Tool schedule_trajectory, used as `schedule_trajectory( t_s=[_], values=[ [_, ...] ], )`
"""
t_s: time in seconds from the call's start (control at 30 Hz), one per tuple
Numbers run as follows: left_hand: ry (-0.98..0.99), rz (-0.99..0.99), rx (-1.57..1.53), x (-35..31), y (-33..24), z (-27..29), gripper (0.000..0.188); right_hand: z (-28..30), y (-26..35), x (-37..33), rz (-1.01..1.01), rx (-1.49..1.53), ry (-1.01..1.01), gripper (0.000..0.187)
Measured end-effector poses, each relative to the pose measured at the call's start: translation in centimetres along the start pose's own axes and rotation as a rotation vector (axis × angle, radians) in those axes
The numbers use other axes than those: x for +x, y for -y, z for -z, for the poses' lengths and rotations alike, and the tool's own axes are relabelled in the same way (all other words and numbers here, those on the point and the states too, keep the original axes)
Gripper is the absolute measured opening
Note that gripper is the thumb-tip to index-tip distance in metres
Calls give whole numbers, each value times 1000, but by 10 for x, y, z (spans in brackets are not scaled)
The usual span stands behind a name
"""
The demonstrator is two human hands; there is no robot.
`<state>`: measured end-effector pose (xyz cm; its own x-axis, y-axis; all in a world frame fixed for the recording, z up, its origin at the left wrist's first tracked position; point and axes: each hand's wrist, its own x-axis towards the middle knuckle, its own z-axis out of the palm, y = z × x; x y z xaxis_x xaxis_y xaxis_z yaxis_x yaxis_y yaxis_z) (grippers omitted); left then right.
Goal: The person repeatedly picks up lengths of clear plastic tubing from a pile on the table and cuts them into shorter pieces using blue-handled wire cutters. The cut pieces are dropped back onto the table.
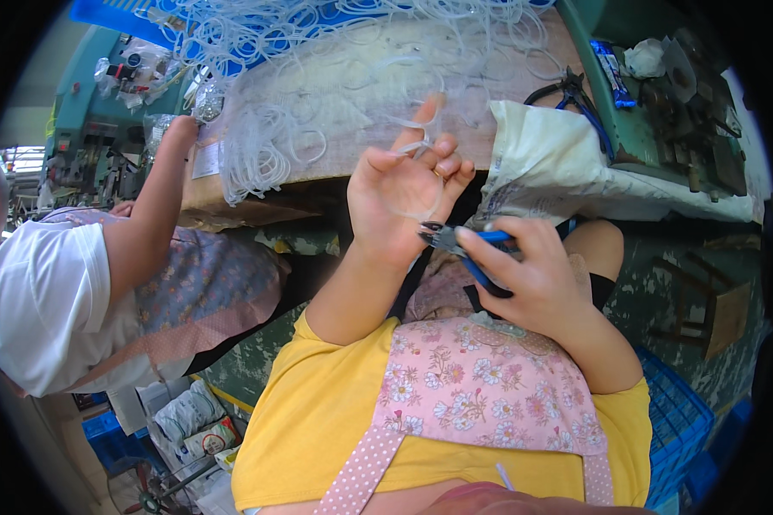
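My left hand (388,202) is raised palm up in front of the bench edge, its fingers curled around a thin, clear plastic ring (441,199). The ring hangs as a loop across the palm. In my right hand (537,279) is a pair of blue-handled side cutters (442,239), gripped by the handles. Their jaws point left, close to the lower part of the ring; whether they touch it I cannot tell. Beyond my left hand, a bundle of similar clear rings (256,150) lies at the bench's front edge.
More clear rings (258,34) spill from a blue tray (112,13) onto the wooden bench (369,86). A white sack (537,142) drapes over the edge at right, beside other blue-handled pliers (575,96) and a green machine (691,112). A co-worker (51,283) sits at left.
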<state>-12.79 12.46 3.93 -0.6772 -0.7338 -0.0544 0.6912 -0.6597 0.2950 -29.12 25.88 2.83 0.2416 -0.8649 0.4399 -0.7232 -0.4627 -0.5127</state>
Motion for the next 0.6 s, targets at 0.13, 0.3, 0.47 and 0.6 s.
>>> schedule_trajectory(
  t_s=[0.13,0.3,0.47,0.6],
  values=[
    [-87,-243,507,-2,-19,16,64,-7,-4,0,-114,105,-61,70],
    [-626,-1167,2363,-5,-103,47,60,-9,-6,-9,-142,154,-38,69],
    [-1069,-767,2921,7,-154,74,59,-12,-7,-15,-148,191,9,71],
    [-745,-1061,2964,34,-130,68,59,-9,-6,-16,-172,208,-2,72]
  ],
)
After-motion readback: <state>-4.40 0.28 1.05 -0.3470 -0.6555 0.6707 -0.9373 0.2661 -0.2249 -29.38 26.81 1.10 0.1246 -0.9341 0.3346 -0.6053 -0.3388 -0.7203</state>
